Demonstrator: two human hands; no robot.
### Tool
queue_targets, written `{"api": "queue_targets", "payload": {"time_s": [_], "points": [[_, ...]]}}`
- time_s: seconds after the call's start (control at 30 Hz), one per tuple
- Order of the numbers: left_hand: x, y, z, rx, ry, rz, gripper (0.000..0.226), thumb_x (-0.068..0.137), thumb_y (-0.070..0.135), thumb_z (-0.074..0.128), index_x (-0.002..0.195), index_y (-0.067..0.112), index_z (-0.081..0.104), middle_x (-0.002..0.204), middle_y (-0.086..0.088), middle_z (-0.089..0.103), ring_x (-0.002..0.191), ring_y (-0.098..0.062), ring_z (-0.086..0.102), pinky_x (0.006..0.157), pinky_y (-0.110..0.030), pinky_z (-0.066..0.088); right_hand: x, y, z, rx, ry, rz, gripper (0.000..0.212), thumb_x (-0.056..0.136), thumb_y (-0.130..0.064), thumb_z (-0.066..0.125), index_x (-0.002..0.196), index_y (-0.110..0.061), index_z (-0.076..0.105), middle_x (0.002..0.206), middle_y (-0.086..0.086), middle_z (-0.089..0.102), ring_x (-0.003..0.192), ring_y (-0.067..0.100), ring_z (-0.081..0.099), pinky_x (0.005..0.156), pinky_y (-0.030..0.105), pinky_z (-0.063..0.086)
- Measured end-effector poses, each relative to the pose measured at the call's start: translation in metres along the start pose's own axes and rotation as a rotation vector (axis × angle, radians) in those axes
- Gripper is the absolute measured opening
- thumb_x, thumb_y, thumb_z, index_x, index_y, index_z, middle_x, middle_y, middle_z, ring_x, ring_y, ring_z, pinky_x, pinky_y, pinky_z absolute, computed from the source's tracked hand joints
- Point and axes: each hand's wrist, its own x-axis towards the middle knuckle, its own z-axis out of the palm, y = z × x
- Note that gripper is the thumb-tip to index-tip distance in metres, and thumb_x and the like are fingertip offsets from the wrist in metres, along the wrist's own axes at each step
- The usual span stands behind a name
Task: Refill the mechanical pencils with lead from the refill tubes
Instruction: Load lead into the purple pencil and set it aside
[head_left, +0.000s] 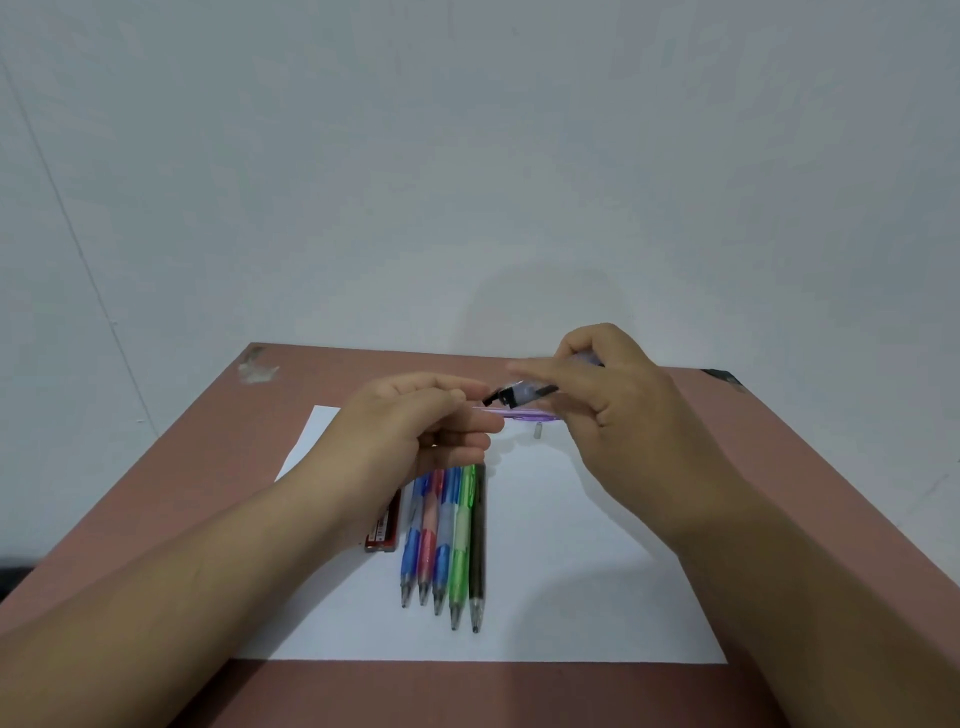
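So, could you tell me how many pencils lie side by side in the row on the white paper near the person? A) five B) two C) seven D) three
A: the row on the white paper holds five pencils: a blue pencil, a red pencil, a second blue pencil, a green pencil and a black pencil.

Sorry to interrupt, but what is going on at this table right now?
A person is refilling mechanical pencils. The right hand holds a small clear lead tube tipped toward the left hand, whose fingers meet its black end. A purple pencil lies just beneath on the white paper. Five more pencils wait in a row beside a red lead case.
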Motion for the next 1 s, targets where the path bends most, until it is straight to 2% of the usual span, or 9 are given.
{"api": "queue_targets", "payload": {"time_s": [0.13, 0.27, 0.33, 0.4, 0.47, 0.63, 0.83, 0.9, 1.0], "points": [[0.001, -0.001, 0.001, -0.015, 0.01, -0.037, 0.025, 0.105, 0.016, 0.048, 0.111, 0.006, 0.069, 0.099, -0.015, 0.077, 0.089, -0.025, 0.073, 0.083, -0.034, 0.059, 0.001, -0.007, -0.007, 0.047, -0.029, 0.127, 0.088, 0.1, -0.009, 0.058, 0.156, -0.054, 0.008, 0.105, -0.006, 0.047, 0.083, 0.02, 0.058, 0.076, 0.04, 0.055], [0.0, 0.0, 0.001, -0.038, 0.008, -0.034, 0.024, 0.104, 0.018, 0.05, 0.111, 0.004, 0.069, 0.099, -0.016, 0.077, 0.09, -0.026, 0.073, 0.084, -0.034, 0.06, 0.002, -0.013, -0.011, -0.007, -0.081, 0.116, 0.09, 0.102, -0.015, 0.055, 0.155, -0.055, -0.006, 0.107, -0.006, 0.046, 0.082, 0.017, 0.058, 0.075, 0.035, 0.057], [0.0, 0.001, 0.001, -0.045, 0.009, -0.028, 0.025, 0.104, 0.018, 0.05, 0.111, 0.004, 0.069, 0.099, -0.017, 0.077, 0.089, -0.026, 0.073, 0.082, -0.033, 0.06, 0.001, -0.01, -0.009, -0.024, -0.074, 0.111, 0.086, 0.1, -0.009, 0.057, 0.156, -0.051, 0.007, 0.11, -0.007, 0.046, 0.086, 0.015, 0.056, 0.076, 0.031, 0.056], [-0.001, 0.0, 0.001, -0.041, 0.0, -0.016, 0.027, 0.104, 0.017, 0.048, 0.111, 0.004, 0.07, 0.099, -0.017, 0.077, 0.089, -0.025, 0.073, 0.082, -0.034, 0.059, 0.001, -0.003, -0.004, -0.014, -0.03, 0.064, 0.068, 0.095, 0.002, 0.061, 0.147, -0.039, 0.049, 0.112, -0.011, 0.046, 0.091, 0.007, 0.053, 0.078, 0.025, 0.052], [-0.001, 0.0, 0.001, -0.036, -0.006, -0.012, 0.028, 0.105, 0.017, 0.046, 0.111, 0.005, 0.071, 0.099, -0.017, 0.077, 0.088, -0.025, 0.073, 0.081, -0.033, 0.059, 0.0, 0.0, -0.002, 0.008, -0.023, 0.038, 0.059, 0.091, 0.009, 0.063, 0.137, -0.027, 0.063, 0.112, -0.013, 0.044, 0.093, -0.002, 0.05, 0.077, 0.018, 0.049], [-0.001, 0.001, 0.0, -0.032, -0.005, -0.016, 0.028, 0.105, 0.019, 0.047, 0.111, 0.006, 0.071, 0.1, -0.017, 0.077, 0.089, -0.026, 0.072, 0.085, -0.036, 0.057, 0.001, -0.007, -0.007, -0.048, -0.059, 0.087, 0.084, 0.101, -0.012, 0.057, 0.158, -0.051, 0.009, 0.107, -0.01, 0.044, 0.082, 0.016, 0.056, 0.072, 0.033, 0.056], [-0.001, 0.0, -0.001, -0.02, -0.014, -0.016, 0.03, 0.105, 0.021, 0.046, 0.11, 0.005, 0.072, 0.1, -0.017, 0.077, 0.088, -0.026, 0.073, 0.082, -0.034, 0.057, 0.0, 0.002, 0.0, 0.043, -0.006, 0.019, 0.058, 0.088, 0.012, 0.064, 0.131, -0.027, 0.067, 0.105, -0.019, 0.042, 0.09, -0.005, 0.052, 0.077, 0.019, 0.052], [-0.001, 0.001, 0.0, -0.03, -0.014, -0.027, 0.03, 0.105, 0.021, 0.047, 0.11, 0.005, 0.072, 0.1, -0.017, 0.077, 0.087, -0.025, 0.073, 0.082, -0.034, 0.057, 0.0, 0.001, -0.001, 0.033, -0.026, 0.039, 0.071, 0.092, 0.01, 0.062, 0.148, -0.032, 0.05, 0.104, -0.015, 0.045, 0.089, 0.001, 0.054, 0.077, 0.017, 0.049], [-0.001, 0.001, 0.001, -0.038, -0.014, -0.03, 0.029, 0.104, 0.02, 0.047, 0.111, 0.004, 0.071, 0.1, -0.018, 0.076, 0.087, -0.026, 0.072, 0.08, -0.033, 0.059, 0.001, -0.004, -0.006, -0.021, -0.069, 0.096, 0.083, 0.099, -0.007, 0.059, 0.156, -0.052, 0.019, 0.107, -0.011, 0.046, 0.083, 0.015, 0.056, 0.073, 0.032, 0.054]]}}
